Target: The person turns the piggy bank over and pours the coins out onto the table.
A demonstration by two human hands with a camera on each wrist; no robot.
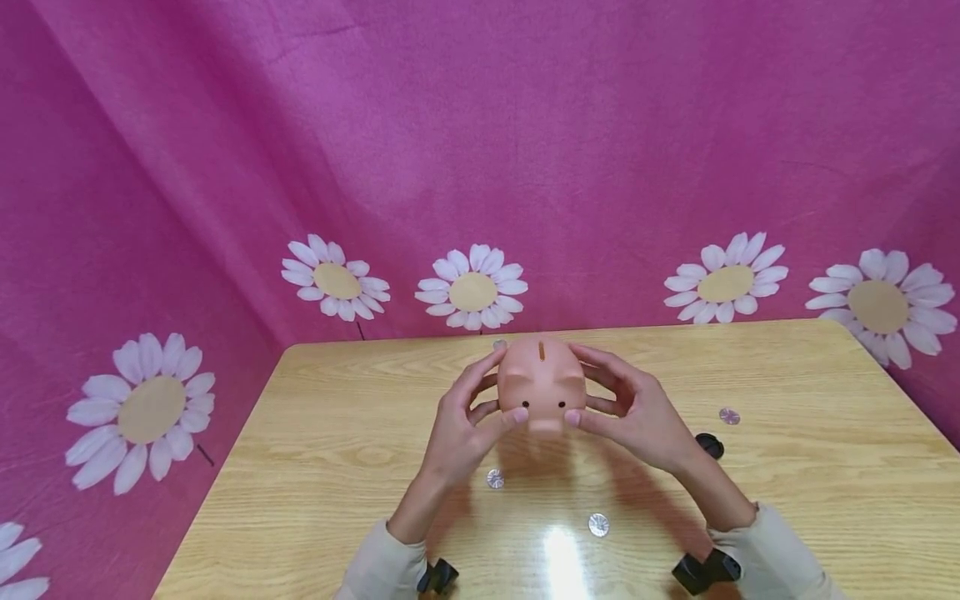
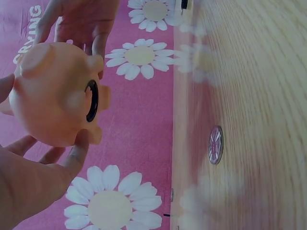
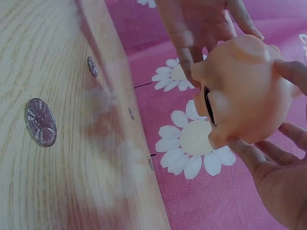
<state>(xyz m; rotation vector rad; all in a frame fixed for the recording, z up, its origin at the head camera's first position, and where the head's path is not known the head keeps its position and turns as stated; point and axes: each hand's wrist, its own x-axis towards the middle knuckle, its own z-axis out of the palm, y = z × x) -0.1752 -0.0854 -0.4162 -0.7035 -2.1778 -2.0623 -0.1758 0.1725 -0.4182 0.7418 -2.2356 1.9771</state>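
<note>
A pink piggy bank (image 1: 542, 379) is held up above the table, its snout toward me and its coin slot on top. My left hand (image 1: 465, 425) grips its left side, thumb near the snout and fingers round behind. On the opposite side, my right hand (image 1: 647, 417) holds it the same way. The left wrist view shows the underside of the piggy bank (image 2: 53, 96) with a black-rimmed round feature; whether it is open there I cannot tell. Beneath and in front lie a coin (image 1: 495, 478) and a second coin (image 1: 598, 524).
On the wooden table (image 1: 337, 433), another coin (image 1: 729, 416) lies to the right, near a round black piece (image 1: 708, 446) partly behind my right forearm. A further coin (image 1: 499, 344) is at the back edge. A pink flowered cloth (image 1: 570, 167) hangs behind the table.
</note>
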